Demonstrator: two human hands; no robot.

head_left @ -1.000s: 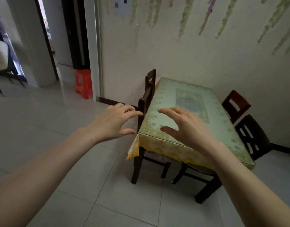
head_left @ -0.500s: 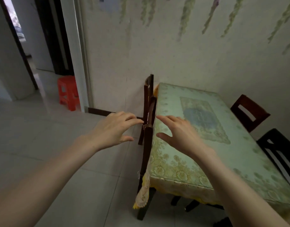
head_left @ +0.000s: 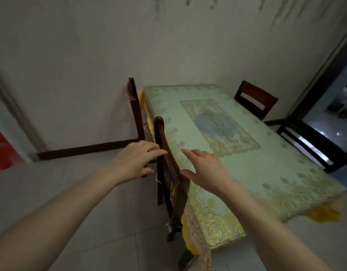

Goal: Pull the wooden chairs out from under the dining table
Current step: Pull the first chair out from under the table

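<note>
The dining table wears a green and yellow patterned cloth. Two dark wooden chairs are tucked under its left side: a near chair and a far chair by the wall. My left hand hovers just left of the near chair's top rail, fingers apart, fingertips at the rail. My right hand spreads open on the rail's right side, above the tabletop, thumb beside the chair back. Neither hand grips anything. Two more chairs stand on the right side, a brown one and a black one.
The wall runs right behind the table and the far chair, with a dark skirting board at its foot. A red stool is at the left edge. A dark-framed doorway opens at the right. Tiled floor spreads left of the chairs.
I have come closer and the view has swung right over the table's left side. Both hands have closed in on the near chair's top rail, one on each side.
</note>
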